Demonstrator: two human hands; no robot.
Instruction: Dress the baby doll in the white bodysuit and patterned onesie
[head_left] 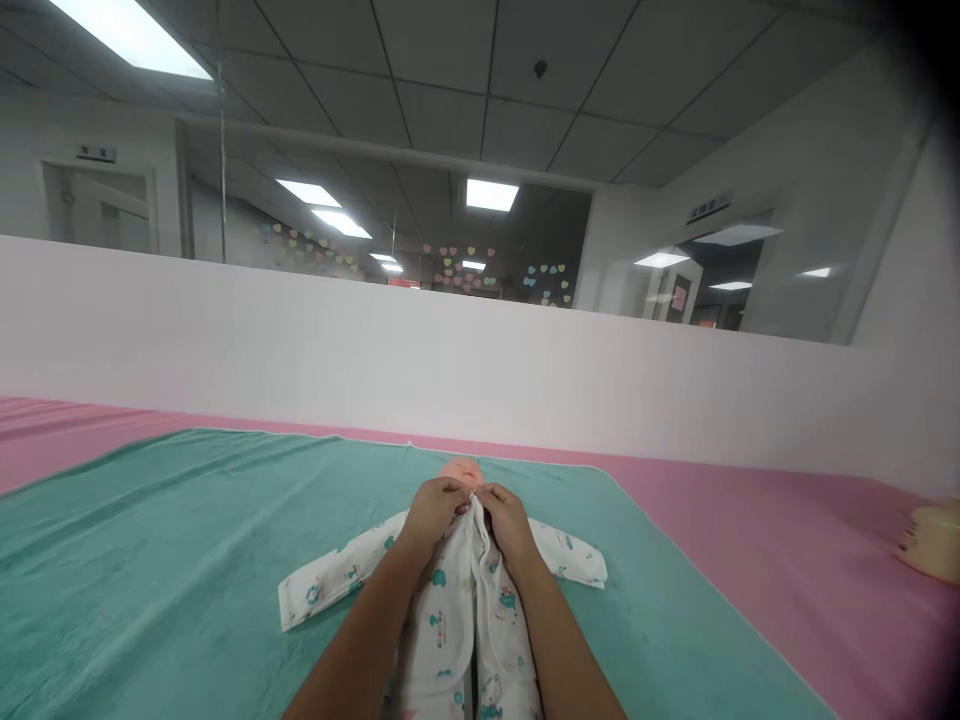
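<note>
A baby doll (462, 469) lies face up, only its head showing past my hands. It wears a white printed baby garment (442, 620) with teal figures, its sleeves spread out to both sides. Down the middle the two front edges lie side by side, a narrow dark gap between them lower down. At the neckline my left hand (437, 510) pinches the left front edge. Close beside it, my right hand (508, 515) pinches the right front edge at the same height. Whatever fastener may sit between the fingertips is too small to make out.
Under the doll a green blanket (187, 560) covers part of a pink surface (750, 530). A low white wall (337, 350) stands behind, with a window above it. A cream-coloured object (930, 540) sits at the far right edge.
</note>
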